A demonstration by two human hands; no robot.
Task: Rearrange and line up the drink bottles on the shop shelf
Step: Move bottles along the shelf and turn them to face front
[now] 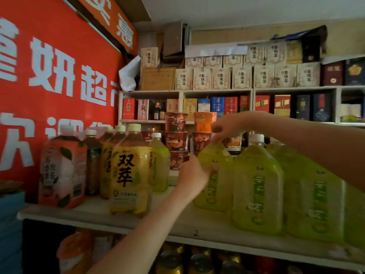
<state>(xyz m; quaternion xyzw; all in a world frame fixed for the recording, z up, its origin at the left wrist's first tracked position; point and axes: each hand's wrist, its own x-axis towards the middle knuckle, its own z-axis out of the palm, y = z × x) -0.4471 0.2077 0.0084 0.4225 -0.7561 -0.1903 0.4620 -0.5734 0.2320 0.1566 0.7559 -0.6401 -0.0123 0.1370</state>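
Step in hand: placing 1 green bottle [221, 186] at centre frame on the shelf [138, 220]. The right hand [227, 125] grasps its top, fingers curled over the cap, which is hidden. The left hand [194, 173] grips the left side of its body. The bottle stands upright, set further back than the next green bottle [256, 184] to its right. Cannot tell if the 2 touch.

To do it well, I'd say:
- Keep both grips and slide it rather than lift it.
- Bring its front level with the neighbour's and turn the label outward.
- Mind the stacked noodle cups [175, 123] close behind it.
- Leave room for the yellow bottle [129, 175] at lower left.

Writing:
- Yellow bottle: reads "双萃" in big dark characters; its small print is unreadable.
- Peach bottle [61, 171], far left: label blurred.
- Green labels: white characters, too blurred to read.
- Red banner [49, 76], upper left: large white characters, "妍超" legible, the rest cut off.
- Shelf's front edge: a "2" below centre.
- Pale boxes [221, 78], upper right: vertical dark characters ending in "宴".
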